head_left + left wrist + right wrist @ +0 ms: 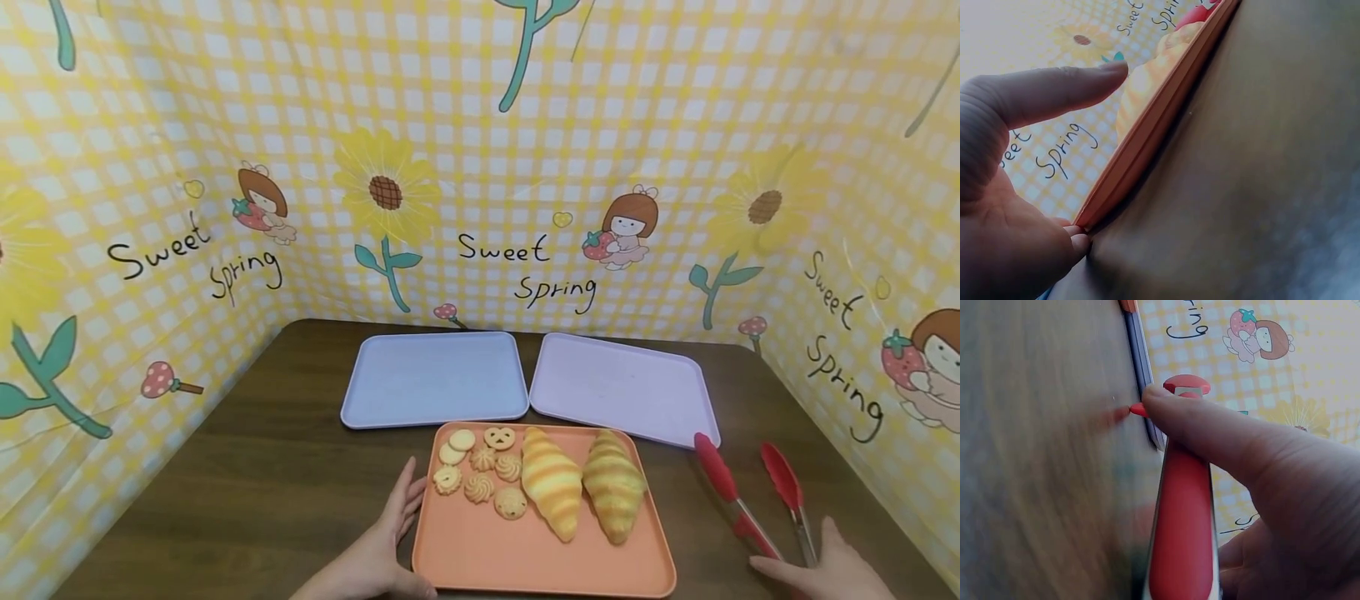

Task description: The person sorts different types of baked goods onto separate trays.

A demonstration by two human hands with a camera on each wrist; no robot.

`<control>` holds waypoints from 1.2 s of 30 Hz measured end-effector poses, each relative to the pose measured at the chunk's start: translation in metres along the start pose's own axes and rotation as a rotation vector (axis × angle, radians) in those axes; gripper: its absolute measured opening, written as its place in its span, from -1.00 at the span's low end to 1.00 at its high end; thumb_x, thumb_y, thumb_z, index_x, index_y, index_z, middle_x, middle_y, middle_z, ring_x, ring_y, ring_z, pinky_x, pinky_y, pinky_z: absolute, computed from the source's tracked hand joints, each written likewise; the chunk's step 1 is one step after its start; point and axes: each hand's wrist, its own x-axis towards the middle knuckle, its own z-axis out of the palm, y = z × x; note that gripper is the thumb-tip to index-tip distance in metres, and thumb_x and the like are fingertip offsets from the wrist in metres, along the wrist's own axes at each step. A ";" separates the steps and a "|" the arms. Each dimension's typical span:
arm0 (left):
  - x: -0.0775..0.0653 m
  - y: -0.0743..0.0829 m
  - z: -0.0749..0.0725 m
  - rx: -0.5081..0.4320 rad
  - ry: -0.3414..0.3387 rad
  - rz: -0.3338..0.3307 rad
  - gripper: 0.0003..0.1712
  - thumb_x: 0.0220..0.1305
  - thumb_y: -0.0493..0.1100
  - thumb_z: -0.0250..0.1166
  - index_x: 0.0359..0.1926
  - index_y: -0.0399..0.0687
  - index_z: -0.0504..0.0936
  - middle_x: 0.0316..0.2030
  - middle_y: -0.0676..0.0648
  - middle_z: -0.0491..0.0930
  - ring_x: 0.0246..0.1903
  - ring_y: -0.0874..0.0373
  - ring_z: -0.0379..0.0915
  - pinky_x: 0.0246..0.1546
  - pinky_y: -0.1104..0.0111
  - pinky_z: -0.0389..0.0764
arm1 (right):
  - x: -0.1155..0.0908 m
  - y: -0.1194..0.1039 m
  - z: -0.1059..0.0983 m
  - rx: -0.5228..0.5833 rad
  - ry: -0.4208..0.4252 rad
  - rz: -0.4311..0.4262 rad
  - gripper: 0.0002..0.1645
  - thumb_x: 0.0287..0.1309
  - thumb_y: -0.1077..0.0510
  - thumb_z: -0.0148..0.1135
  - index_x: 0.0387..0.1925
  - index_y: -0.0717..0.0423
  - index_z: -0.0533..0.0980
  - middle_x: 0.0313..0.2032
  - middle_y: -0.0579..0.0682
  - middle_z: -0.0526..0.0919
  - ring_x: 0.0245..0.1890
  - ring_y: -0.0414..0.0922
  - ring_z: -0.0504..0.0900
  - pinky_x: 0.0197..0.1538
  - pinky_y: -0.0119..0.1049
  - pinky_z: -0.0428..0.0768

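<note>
An orange tray (495, 558) lies at the front of the table, bearing several small cookies (480, 487) on its left and two croissants (551, 483) on its right. My left hand (382, 542) is at the tray's left side, fingers extended. In the left wrist view its fingertips touch the tray's edge (1141, 144) while the thumb stands straight above. To the right of the tray, my right hand (828, 567) holds red-and-steel tongs (715, 467), whose arms are spread and point away from me. Thumb and fingers lie on either side of the red handle (1182, 531) in the right wrist view.
Behind the orange tray lie a blue tray (435, 379) and a lilac tray (622, 383), side by side with no food on them. A yellow checked cloth (480, 167) walls the dark wooden table (247, 467) at the back and both sides.
</note>
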 end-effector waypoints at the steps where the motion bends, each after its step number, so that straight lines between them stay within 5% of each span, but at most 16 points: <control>1: 0.000 0.000 0.000 -0.005 0.000 0.002 0.64 -0.05 -0.30 0.59 0.48 -0.15 -0.70 0.45 -0.57 -0.36 0.42 -0.49 -0.42 0.18 0.67 0.05 | 0.000 0.000 0.000 0.013 0.010 -0.008 0.42 0.02 -0.50 0.28 0.14 0.82 0.06 -0.13 0.73 0.34 -0.07 0.50 0.47 -0.04 0.21 0.52; 5: 0.000 0.001 0.001 -0.015 -0.005 -0.014 0.62 -0.02 -0.26 0.58 0.47 -0.18 -0.71 0.45 -0.57 -0.38 0.42 -0.49 -0.42 0.17 0.67 0.06 | -0.001 -0.001 -0.001 0.068 0.042 -0.049 -0.08 0.07 -0.40 0.33 -0.26 0.45 0.31 -0.45 0.08 0.42 -0.36 0.07 0.51 -0.30 -0.05 0.54; 12: 0.001 0.002 0.002 0.000 -0.004 -0.061 0.61 0.01 -0.24 0.58 0.47 -0.18 -0.70 0.46 -0.55 -0.39 0.42 -0.48 -0.42 0.15 0.68 0.05 | -0.003 0.003 -0.008 0.070 0.085 -0.085 -0.29 0.11 -0.36 0.31 -0.30 0.27 0.49 -0.45 0.03 0.53 -0.36 0.04 0.56 -0.36 -0.10 0.51; 16: 0.001 0.001 0.002 0.033 0.000 -0.069 0.61 0.01 -0.25 0.58 0.47 -0.19 -0.70 0.46 -0.55 -0.37 0.43 -0.48 -0.39 0.37 0.18 0.01 | -0.004 0.005 -0.009 0.087 0.093 -0.103 -0.31 0.16 -0.32 0.28 -0.27 0.29 0.50 -0.45 0.02 0.55 -0.35 0.06 0.59 -0.35 -0.08 0.51; 20: 0.001 0.001 0.002 0.035 -0.004 -0.082 0.59 0.03 -0.25 0.55 0.47 -0.17 -0.72 0.46 -0.53 -0.37 0.42 -0.49 -0.40 0.31 -0.25 -0.15 | -0.009 0.004 -0.006 0.138 0.096 -0.057 -0.34 0.17 -0.34 0.27 -0.36 0.23 0.45 -0.52 -0.05 0.49 -0.43 -0.04 0.52 -0.39 -0.15 0.45; 23: 0.001 0.001 0.002 0.021 -0.006 -0.099 0.57 0.07 -0.22 0.54 0.47 -0.15 -0.72 0.47 -0.52 -0.39 0.42 -0.49 -0.41 0.31 -0.28 -0.18 | -0.014 0.001 -0.005 0.153 0.149 -0.017 -0.26 0.14 -0.37 0.28 -0.29 0.29 0.43 -0.53 -0.06 0.48 -0.44 -0.05 0.51 -0.41 -0.19 0.42; 28: 0.001 0.002 0.001 0.037 -0.005 -0.104 0.56 0.10 -0.17 0.53 0.47 -0.17 -0.72 0.47 -0.52 -0.37 0.42 -0.50 -0.39 0.31 -0.26 -0.13 | -0.021 -0.014 -0.011 0.202 0.220 0.064 0.15 0.10 -0.48 0.24 0.11 0.53 0.19 -0.43 0.09 0.49 -0.40 0.02 0.51 -0.39 -0.16 0.44; 33: 0.002 0.002 0.001 0.065 0.011 -0.103 0.54 0.13 -0.15 0.52 0.47 -0.20 -0.70 0.47 -0.52 -0.34 0.42 -0.49 -0.36 0.32 -0.22 -0.09 | -0.028 -0.034 -0.019 0.211 0.233 0.042 0.30 0.10 -0.51 0.20 0.28 0.54 0.02 -0.23 0.32 0.52 -0.28 0.17 0.55 -0.31 -0.01 0.53; 36: 0.002 0.002 0.000 0.052 0.014 -0.103 0.55 0.10 -0.17 0.53 0.47 -0.16 -0.70 0.47 -0.51 -0.34 0.43 -0.48 -0.37 0.37 0.13 0.03 | -0.032 -0.045 -0.022 0.191 0.244 -0.005 0.27 0.13 -0.50 0.19 0.33 0.47 0.01 -0.28 0.26 0.55 -0.28 0.17 0.57 -0.34 -0.06 0.50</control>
